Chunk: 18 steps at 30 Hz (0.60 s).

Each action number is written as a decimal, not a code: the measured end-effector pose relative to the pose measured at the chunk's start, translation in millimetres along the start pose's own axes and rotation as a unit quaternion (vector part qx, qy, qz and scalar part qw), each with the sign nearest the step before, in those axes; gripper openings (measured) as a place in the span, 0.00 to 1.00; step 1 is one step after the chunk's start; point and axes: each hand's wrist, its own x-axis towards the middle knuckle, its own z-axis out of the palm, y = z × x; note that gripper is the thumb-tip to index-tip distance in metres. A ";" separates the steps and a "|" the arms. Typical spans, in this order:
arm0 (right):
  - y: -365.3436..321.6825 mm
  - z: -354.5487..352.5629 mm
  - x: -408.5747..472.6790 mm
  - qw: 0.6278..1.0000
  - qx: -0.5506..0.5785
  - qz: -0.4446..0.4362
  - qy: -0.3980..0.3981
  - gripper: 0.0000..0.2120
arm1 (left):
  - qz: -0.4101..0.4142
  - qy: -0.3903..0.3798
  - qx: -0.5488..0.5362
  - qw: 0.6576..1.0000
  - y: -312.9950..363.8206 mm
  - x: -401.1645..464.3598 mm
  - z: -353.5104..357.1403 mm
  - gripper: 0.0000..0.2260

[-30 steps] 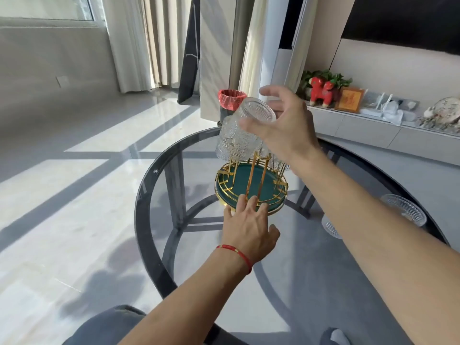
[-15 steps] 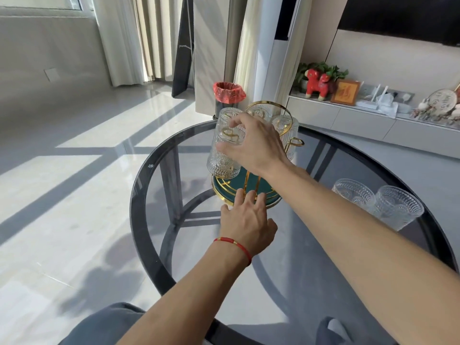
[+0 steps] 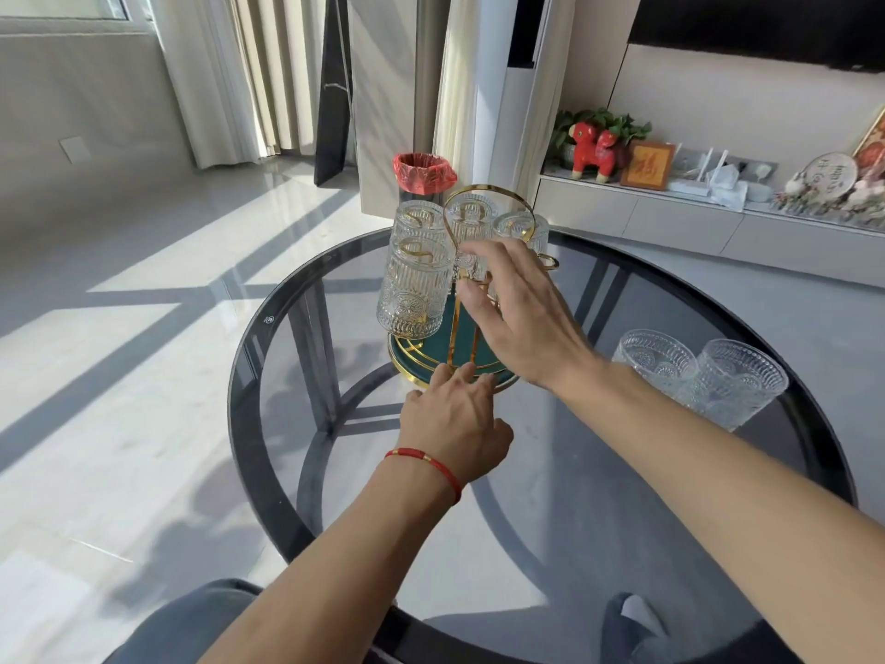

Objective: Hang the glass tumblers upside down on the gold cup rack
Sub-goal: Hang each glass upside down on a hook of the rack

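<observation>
The gold cup rack (image 3: 488, 196) with a green base stands on the round dark glass table (image 3: 598, 472). Several ribbed glass tumblers hang upside down on its prongs; the nearest tumbler (image 3: 415, 287) hangs at the front left. My right hand (image 3: 519, 311) hovers just right of that tumbler, fingers spread, holding nothing. My left hand (image 3: 452, 419) rests on the table with its fingertips against the rack's base rim. Two more tumblers (image 3: 697, 376) stand upright on the table at the right.
A bin with a red liner (image 3: 424, 172) stands on the floor behind the table. A low cabinet (image 3: 718, 218) with ornaments runs along the right wall. My knees show at the table's near edge.
My right hand lowered the tumbler onto the front-left prong, let go of it and drew back to the right. My left hand stayed at the base.
</observation>
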 end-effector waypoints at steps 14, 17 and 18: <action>107.1 -57.7 -110.2 0.922 -0.330 0.173 -0.102 0.38 | 0.145 0.097 -0.131 0.976 30.4 21.5 -6.8 0.20; 118.1 -55.0 -112.4 0.926 -0.318 0.181 -0.088 0.37 | 0.143 0.081 -0.169 0.972 22.3 21.2 2.3 0.20; 119.3 -55.1 -112.3 0.933 -0.303 0.181 -0.073 0.36 | 0.136 0.075 -0.183 0.971 19.9 20.6 4.8 0.21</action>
